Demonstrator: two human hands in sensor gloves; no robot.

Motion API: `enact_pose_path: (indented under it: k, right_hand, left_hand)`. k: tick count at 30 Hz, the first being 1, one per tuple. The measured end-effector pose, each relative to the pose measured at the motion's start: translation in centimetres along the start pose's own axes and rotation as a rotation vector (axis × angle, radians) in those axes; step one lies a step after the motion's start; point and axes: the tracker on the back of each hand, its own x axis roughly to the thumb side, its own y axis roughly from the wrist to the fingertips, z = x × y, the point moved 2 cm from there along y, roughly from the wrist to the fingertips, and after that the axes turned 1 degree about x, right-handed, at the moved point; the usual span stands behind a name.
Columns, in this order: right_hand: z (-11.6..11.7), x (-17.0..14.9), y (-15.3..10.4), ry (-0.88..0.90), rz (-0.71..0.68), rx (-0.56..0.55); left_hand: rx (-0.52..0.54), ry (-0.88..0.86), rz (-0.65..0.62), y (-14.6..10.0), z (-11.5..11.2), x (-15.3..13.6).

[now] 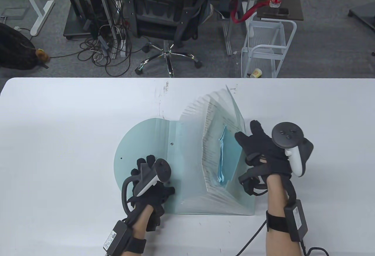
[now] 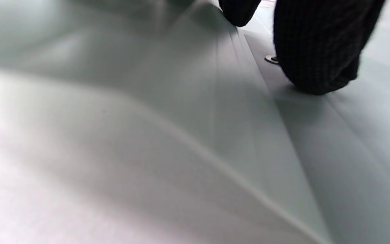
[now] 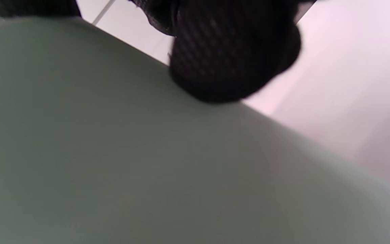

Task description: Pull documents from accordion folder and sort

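A translucent pale green accordion folder lies open in the middle of the white table, its pockets fanned wide. White papers and a blue document stand in the pockets. My left hand rests flat on the folder's round flap. In the left wrist view its fingertips press the flap beside a metal snap. My right hand grips the folder's right wall, thumb inside. In the right wrist view a fingertip sits on the wall's edge.
Beyond the table's far edge stand a black office chair and a white wire cart. Dark scuff marks show on the table behind the folder. Bare table lies to the left and right of the folder.
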Motion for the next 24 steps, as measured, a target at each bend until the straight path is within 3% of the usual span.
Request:
enact_pose_path:
  k: [4,10,15,18,22,24]
  right_hand:
    - [-2.4,-3.0,0.3,0.103,0.0,-0.009]
    - [-1.3,-6.0,2.0,0.493,-0.08,0.173]
    - [-0.4,-6.0,2.6,0.511,-0.11,0.282]
    - [0.0,-5.9,2.7,0.502,-0.134,0.271]
    - [0.6,-5.8,2.8,0.542,-0.161,0.299]
    - [0.7,-5.7,2.8,0.556,-0.167,0.287]
  left_hand:
    - [-0.011,-0.008,0.001,0.0,0.0,-0.1]
    - [-0.007,-0.022,-0.007,0.0,0.0,-0.4]
    - [0.028,0.006,-0.014,-0.2,0.1,-0.3]
    - [0.051,0.023,-0.013,-0.4,0.3,-0.2]
    - [0.134,0.039,0.008,-1.9,2.9,0.3]
    - [0.235,-0.015,0.016,-3.4,5.0,0.6]
